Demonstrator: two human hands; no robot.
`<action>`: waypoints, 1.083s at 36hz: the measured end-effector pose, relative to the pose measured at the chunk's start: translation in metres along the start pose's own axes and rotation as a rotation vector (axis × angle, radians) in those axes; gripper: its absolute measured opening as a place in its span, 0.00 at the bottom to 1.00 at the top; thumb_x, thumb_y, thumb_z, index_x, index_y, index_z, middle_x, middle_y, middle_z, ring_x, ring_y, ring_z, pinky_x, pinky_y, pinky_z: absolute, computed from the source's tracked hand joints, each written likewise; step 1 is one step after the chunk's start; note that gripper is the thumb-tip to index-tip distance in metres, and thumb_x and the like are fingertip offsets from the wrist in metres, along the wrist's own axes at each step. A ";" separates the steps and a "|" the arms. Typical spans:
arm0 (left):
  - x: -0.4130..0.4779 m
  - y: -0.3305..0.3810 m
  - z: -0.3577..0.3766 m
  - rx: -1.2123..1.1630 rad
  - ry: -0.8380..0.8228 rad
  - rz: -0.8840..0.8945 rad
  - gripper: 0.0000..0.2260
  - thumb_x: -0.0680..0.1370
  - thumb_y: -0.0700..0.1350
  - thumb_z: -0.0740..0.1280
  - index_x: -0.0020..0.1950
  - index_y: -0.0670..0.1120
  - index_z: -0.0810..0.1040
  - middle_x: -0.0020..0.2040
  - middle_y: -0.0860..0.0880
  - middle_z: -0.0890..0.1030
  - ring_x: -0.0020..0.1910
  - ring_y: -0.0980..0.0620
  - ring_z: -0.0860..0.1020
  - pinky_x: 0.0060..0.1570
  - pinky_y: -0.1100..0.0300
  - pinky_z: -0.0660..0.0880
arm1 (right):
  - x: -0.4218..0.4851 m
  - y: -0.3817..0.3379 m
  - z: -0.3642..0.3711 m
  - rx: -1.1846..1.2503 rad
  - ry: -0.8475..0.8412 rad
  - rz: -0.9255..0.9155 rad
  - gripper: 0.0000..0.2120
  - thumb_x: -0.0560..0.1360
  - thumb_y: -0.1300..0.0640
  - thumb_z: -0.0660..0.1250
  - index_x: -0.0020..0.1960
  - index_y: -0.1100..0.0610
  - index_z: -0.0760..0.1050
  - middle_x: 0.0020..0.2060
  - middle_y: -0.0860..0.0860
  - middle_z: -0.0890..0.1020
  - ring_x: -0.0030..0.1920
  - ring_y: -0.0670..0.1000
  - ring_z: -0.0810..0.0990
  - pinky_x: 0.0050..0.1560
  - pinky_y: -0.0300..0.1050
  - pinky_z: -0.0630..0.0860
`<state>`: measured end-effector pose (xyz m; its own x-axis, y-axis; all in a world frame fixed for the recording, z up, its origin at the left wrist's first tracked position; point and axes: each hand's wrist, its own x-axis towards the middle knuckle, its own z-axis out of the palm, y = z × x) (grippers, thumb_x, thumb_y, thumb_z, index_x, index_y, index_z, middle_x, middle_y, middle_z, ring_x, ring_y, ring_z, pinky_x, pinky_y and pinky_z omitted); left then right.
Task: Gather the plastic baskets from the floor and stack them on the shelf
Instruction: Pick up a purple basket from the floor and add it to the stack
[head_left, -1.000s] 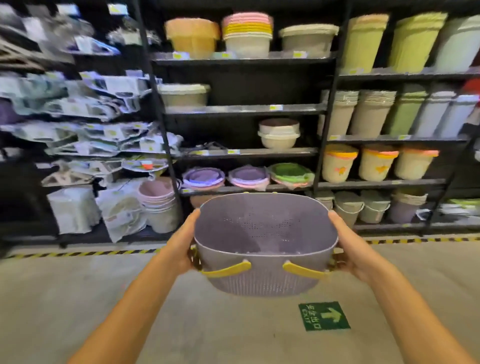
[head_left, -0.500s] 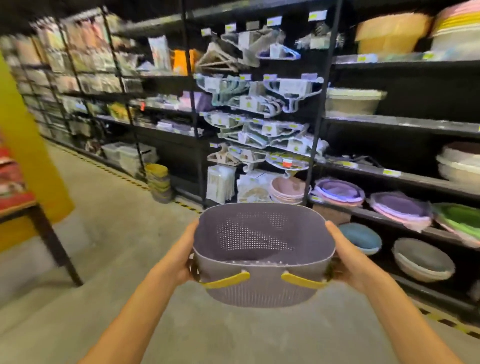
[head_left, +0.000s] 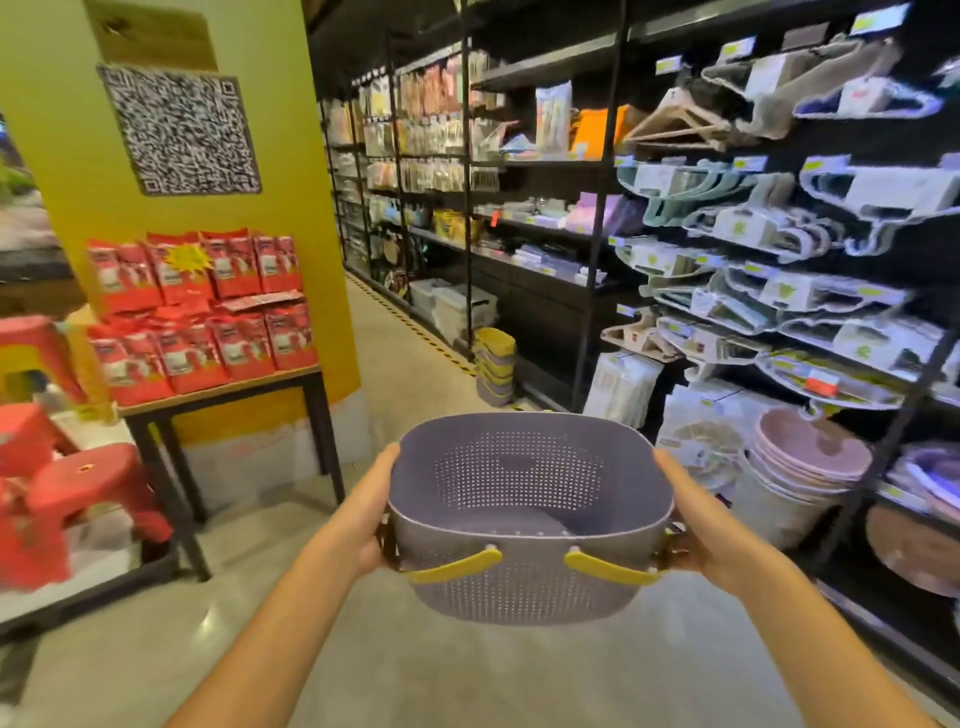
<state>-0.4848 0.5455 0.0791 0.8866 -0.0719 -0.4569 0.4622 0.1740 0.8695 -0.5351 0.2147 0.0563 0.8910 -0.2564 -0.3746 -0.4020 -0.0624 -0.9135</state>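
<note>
I carry a grey perforated plastic basket (head_left: 524, 499) with yellow folding handles at chest height over the aisle floor. My left hand (head_left: 366, 512) grips its left end and my right hand (head_left: 693, 519) grips its right end. The basket is empty and level. Farther down the aisle a stack of yellow and grey baskets (head_left: 496, 366) stands on the floor against the black shelving (head_left: 597, 208).
Black shelves with hangers, packets and stacked basins (head_left: 800, 467) run along the right. A wooden table (head_left: 223, 395) piled with red packets stands at left beside a yellow pillar (head_left: 291, 171). Red plastic stools (head_left: 62, 483) sit at far left. The concrete aisle runs ahead.
The view has swung left, from facing the basin shelves to looking down the aisle. Both hands keep the same hold on the basket.
</note>
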 end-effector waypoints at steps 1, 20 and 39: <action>0.007 0.002 -0.004 -0.012 0.014 -0.001 0.21 0.80 0.63 0.63 0.49 0.49 0.86 0.49 0.45 0.88 0.47 0.43 0.85 0.42 0.52 0.79 | 0.009 -0.004 0.005 -0.004 -0.014 -0.001 0.25 0.76 0.26 0.58 0.53 0.40 0.85 0.56 0.53 0.85 0.56 0.60 0.83 0.46 0.56 0.84; 0.189 0.087 0.070 -0.029 0.189 0.080 0.19 0.82 0.60 0.61 0.49 0.49 0.85 0.45 0.47 0.88 0.38 0.47 0.86 0.36 0.56 0.78 | 0.251 -0.099 -0.003 -0.015 -0.161 -0.023 0.27 0.77 0.26 0.54 0.59 0.43 0.81 0.59 0.52 0.83 0.58 0.57 0.81 0.55 0.59 0.83; 0.414 0.181 0.067 -0.053 0.233 0.103 0.18 0.83 0.60 0.60 0.54 0.50 0.85 0.49 0.48 0.88 0.52 0.45 0.84 0.46 0.52 0.78 | 0.475 -0.197 0.059 -0.087 -0.217 0.014 0.20 0.81 0.31 0.51 0.57 0.42 0.74 0.61 0.50 0.74 0.61 0.58 0.73 0.42 0.51 0.78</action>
<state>-0.0334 0.4817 0.0600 0.8982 0.1756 -0.4031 0.3631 0.2206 0.9053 -0.0201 0.1624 0.0492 0.9060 -0.0448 -0.4208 -0.4227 -0.1454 -0.8945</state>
